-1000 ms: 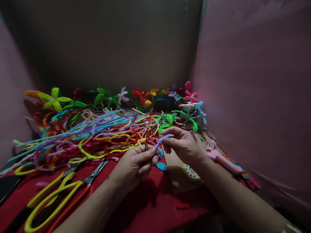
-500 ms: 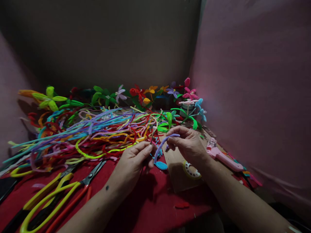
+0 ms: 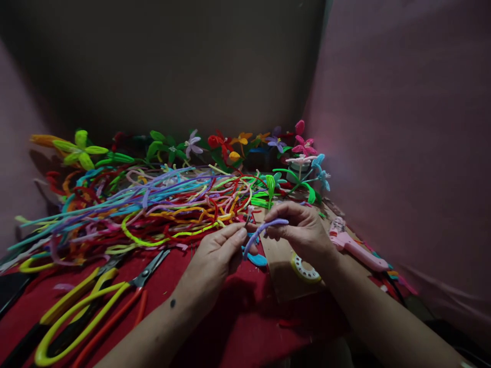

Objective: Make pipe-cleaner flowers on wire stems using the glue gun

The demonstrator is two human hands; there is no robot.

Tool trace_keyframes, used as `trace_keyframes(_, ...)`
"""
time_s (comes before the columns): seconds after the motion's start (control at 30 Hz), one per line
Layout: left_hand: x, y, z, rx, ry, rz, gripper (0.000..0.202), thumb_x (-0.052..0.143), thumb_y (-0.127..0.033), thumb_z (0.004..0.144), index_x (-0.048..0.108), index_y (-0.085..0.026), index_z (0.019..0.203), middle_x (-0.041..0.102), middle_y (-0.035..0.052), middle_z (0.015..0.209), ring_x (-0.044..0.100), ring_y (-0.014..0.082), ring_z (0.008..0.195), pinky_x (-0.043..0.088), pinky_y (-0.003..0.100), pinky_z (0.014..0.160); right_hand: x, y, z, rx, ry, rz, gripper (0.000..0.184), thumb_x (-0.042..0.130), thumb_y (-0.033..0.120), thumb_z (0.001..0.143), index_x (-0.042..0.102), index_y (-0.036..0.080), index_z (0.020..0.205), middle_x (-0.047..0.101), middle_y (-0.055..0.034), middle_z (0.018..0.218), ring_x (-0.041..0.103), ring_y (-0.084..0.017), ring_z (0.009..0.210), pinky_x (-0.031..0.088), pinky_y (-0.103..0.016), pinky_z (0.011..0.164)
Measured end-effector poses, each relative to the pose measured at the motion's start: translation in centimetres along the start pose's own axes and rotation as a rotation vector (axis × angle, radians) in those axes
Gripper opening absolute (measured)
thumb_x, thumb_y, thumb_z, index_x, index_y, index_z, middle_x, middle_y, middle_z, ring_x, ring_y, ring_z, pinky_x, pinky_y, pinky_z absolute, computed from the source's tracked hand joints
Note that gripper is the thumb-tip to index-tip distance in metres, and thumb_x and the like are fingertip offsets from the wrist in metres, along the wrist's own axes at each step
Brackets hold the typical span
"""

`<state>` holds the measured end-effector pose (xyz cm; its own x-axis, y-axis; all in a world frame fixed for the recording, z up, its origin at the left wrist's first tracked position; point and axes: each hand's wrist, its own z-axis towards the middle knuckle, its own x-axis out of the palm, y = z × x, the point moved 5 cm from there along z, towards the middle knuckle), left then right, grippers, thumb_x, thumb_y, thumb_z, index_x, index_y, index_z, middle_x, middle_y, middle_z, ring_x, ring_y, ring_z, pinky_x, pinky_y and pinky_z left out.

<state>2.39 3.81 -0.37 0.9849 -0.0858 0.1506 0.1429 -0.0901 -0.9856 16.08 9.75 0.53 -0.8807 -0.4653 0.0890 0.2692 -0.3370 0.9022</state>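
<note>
My left hand (image 3: 217,258) pinches a thin dark stem (image 3: 247,219) with a small pale tip, held just above the red table cloth (image 3: 245,332). My right hand (image 3: 303,232) pinches one end of a lilac pipe cleaner (image 3: 263,230), which curves down toward my left fingers. Both hands are closed, close together, in front of a big heap of coloured pipe cleaners (image 3: 146,204). A small blue petal piece (image 3: 256,259) lies on the cloth just under my hands.
Finished pipe-cleaner flowers (image 3: 303,145) stand along the back. Yellow-handled scissors (image 3: 76,317) and orange-handled pliers lie at the left front. A pink glue gun (image 3: 356,248), a tape roll (image 3: 305,268) and a cardboard sheet (image 3: 284,276) are at the right. Pink walls close both sides.
The dark stem in my left hand has tilted and dropped lower. My right hand has carried the lilac pipe cleaner slightly right and kept its grip.
</note>
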Motion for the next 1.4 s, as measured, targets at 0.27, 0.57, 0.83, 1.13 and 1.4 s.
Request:
trace_keyframes(0.27,-0.1,0.3,-0.2,0.000,0.007,0.064,0.026,0.054,-0.032,0.079,0.055,-0.015,0.059,0.034,-0.0045,0.050,0.023,0.0074,0.046,0.016,0.024,0.045,0.6,1.5,-0.7,-0.162,-0.012,-0.155,0.012,0.069,0.013,0.070,0.066,0.021,0.078,0.063,0.0006,0.074,0.058,-0.011,0.067,0.048,-0.024,0.062)
trace_keyframes(0.57,-0.1,0.0,-0.3,0.027,-0.023,0.101,0.022,0.055,-0.030,0.076,0.064,-0.015,0.064,0.045,-0.0010,0.053,0.028,0.0092,0.049,0.021,0.024,0.048,1.4,2.4,-1.9,-0.372,-0.086,-0.449,0.011,0.064,0.013,0.076,0.063,0.021,0.083,0.062,-0.0005,0.075,0.057,-0.013,0.070,0.048,-0.029,0.066)
trace_keyframes(0.83,0.0,0.2,-0.3,0.027,0.013,0.073,0.024,0.055,-0.032,0.077,0.066,-0.015,0.066,0.047,-0.0006,0.053,0.028,0.0086,0.048,0.022,0.023,0.046,1.2,2.2,-2.2,-0.408,-0.118,-0.453,0.013,0.063,0.013,0.077,0.061,0.023,0.085,0.060,0.0002,0.076,0.055,-0.013,0.072,0.046,-0.028,0.067)
trace_keyframes(1.13,0.1,0.6,-0.2,-0.032,0.007,0.027,0.024,0.057,-0.033,0.076,0.070,-0.015,0.085,0.039,-0.0036,0.050,0.021,0.0078,0.048,0.016,0.022,0.044,1.5,2.4,-2.2,-0.395,-0.144,-0.446,0.010,0.062,0.014,0.078,0.060,0.022,0.084,0.060,-0.0003,0.074,0.056,-0.014,0.069,0.046,-0.028,0.065)
trace_keyframes(1.4,0.4,-0.1,-0.3,0.110,0.029,0.152,0.020,0.053,-0.028,0.080,0.070,-0.018,0.079,0.057,-0.0001,0.061,0.041,0.0098,0.053,0.030,0.021,0.049,1.6,2.2,-2.4,-0.413,-0.160,-0.448,0.012,0.061,0.013,0.078,0.059,0.022,0.085,0.058,-0.0002,0.074,0.055,-0.014,0.071,0.045,-0.028,0.064)
